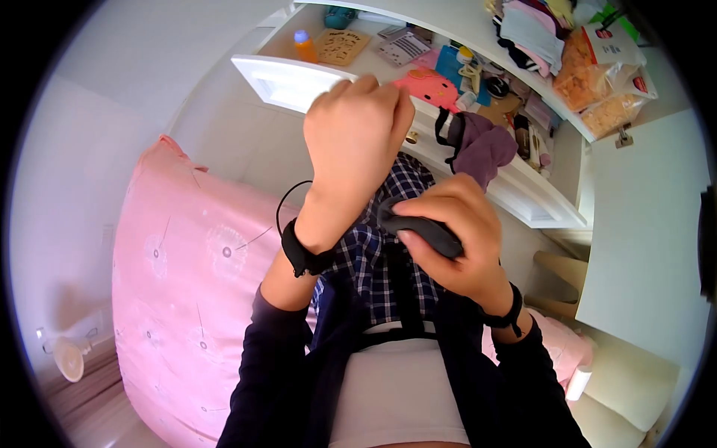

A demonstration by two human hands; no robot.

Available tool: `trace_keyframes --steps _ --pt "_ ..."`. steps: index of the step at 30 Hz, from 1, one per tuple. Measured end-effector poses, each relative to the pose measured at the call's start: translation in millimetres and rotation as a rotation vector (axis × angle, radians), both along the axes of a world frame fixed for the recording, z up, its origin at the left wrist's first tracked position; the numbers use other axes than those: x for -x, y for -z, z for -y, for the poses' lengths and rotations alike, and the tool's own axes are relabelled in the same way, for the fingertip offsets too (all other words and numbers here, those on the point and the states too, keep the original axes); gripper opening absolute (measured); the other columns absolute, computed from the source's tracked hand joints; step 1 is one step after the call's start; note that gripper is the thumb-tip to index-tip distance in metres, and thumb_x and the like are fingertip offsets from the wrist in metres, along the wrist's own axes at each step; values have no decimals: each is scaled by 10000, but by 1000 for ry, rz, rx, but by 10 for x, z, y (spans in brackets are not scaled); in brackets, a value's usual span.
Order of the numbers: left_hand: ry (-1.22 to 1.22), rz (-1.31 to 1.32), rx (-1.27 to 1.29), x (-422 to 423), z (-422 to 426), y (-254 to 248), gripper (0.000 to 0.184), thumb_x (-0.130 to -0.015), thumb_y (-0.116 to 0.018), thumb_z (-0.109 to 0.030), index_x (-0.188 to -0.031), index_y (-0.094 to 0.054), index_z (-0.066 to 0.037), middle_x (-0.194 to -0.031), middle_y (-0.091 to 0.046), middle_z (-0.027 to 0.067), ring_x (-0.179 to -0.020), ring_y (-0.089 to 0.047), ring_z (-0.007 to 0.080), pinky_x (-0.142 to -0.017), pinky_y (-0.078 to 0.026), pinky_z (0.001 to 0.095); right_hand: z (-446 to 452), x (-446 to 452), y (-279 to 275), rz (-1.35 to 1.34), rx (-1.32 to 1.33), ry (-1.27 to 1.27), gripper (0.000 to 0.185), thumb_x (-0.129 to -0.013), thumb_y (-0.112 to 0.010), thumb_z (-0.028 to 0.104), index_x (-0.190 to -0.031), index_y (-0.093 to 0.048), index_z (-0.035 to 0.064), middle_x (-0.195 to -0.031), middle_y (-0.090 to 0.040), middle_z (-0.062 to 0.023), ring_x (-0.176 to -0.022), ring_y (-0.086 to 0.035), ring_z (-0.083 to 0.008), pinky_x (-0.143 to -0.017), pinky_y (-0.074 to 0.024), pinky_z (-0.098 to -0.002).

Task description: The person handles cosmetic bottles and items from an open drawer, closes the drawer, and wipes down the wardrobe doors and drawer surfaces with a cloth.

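My left hand (357, 131) is raised in front of the open drawer, its back toward the camera and its fingers curled into a fist; whether anything is inside is hidden. Lower and to the right, my right hand (459, 235) grips a small dark grey folded cloth (426, 230) between thumb and fingers. The hands are apart. Both wrists wear black bands. Behind them, a checked blue cloth (373, 269) lies over my lap. A purple cloth item with black straps (482, 145) hangs over the drawer front.
The open white drawer (280, 86) holds an orange bottle (305, 46), a pink pouch (429, 89) and several small items. Folded clothes (532, 33) and snack bags (601, 71) sit on the surface above. A pink bedspread (194, 276) is at left, a cabinet door (646, 231) at right.
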State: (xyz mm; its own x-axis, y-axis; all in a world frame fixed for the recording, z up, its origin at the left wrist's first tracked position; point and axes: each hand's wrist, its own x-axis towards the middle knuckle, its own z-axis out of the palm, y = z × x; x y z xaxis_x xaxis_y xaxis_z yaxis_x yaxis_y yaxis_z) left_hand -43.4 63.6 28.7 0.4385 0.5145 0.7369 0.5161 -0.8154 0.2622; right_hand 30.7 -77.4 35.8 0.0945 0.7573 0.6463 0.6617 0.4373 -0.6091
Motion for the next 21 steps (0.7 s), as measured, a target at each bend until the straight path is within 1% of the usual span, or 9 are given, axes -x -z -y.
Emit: trace_keyframes --steps 3,6,8,9,12,14,17,20,21 --pt "-217 153 -310 77 -25 -267 155 -729 -659 -214 -812 -640 -84 -820 -621 47 -856 -592 265 -760 -446 413 -16 -8 9 -89 -18 13 299 -664 -727 39 -950 -638 41 -821 -599 -93 -703 -566 -244 -625 -429 -325" --pt "-287 203 -435 47 -278 -33 598 -781 -643 -329 -1247 -374 -68 -1280 -341 172 -1226 -319 355 -963 -241 581 -33 -9 89 -108 12 19 327 -664 -721 19 -979 -634 23 -852 -614 -105 -729 -578 -242 -643 -454 -304" --pt "-206 247 -531 61 -349 -11 542 -791 -646 -314 -1155 -340 -56 -1242 -319 183 -1171 -311 351 -893 -241 554 -14 2 141 -91 29 16 335 -662 -716 8 -986 -630 16 -863 -620 -106 -735 -579 -241 -645 -456 -300" --pt "-137 278 -623 92 -309 -179 306 -774 -662 -244 -867 -441 -52 -998 -445 130 -964 -439 304 -748 -339 454 2 -4 134 -101 26 6 339 -661 -719 25 -988 -630 18 -866 -623 -106 -746 -583 -245 -655 -456 -308" --pt "126 184 -497 214 -207 -228 258 -757 -676 -179 -563 -542 -75 -612 -524 41 -581 -546 222 -504 -415 342 9 7 54 -153 -6 -87 361 -652 -729 86 -995 -633 30 -868 -627 -103 -785 -596 -261 -687 -453 -334" --pt "43 -23 -226 246 -5 -203 260 -760 -666 -184 -555 -541 -85 -543 -497 26 -484 -521 218 -446 -395 336 -23 14 -29 -211 -52 -237 385 -642 -736 138 -1002 -637 43 -857 -626 -96 -822 -606 -278 -714 -450 -355" --pt "48 -86 -246 213 -3 -200 271 -762 -652 -183 -538 -529 -92 -478 -460 20 -390 -475 224 -383 -360 331 -49 20 -107 -37 -50 -524 399 -634 -749 204 -996 -638 80 -809 -602 -49 -942 -609 -302 -796 -457 -411" --pt "34 -102 -244 189 16 -197 277 -762 -645 -178 -533 -521 -82 -495 -476 34 -423 -505 235 -386 -366 332 -38 271 -122 -18 -38 -675 347 -656 -753 212 -960 -636 91 -816 -585 -34 -1020 -587 -302 -897 -452 -473" --pt "44 -109 -229 187 31 -195 276 -761 -646 -181 -534 -524 -83 -496 -478 34 -426 -507 235 -391 -373 332 -47 367 -58 -39 -68 -689 316 -696 -684 284 -961 -670 113 -817 -622 -13 -1007 -606 -313 -981 -339 -515"
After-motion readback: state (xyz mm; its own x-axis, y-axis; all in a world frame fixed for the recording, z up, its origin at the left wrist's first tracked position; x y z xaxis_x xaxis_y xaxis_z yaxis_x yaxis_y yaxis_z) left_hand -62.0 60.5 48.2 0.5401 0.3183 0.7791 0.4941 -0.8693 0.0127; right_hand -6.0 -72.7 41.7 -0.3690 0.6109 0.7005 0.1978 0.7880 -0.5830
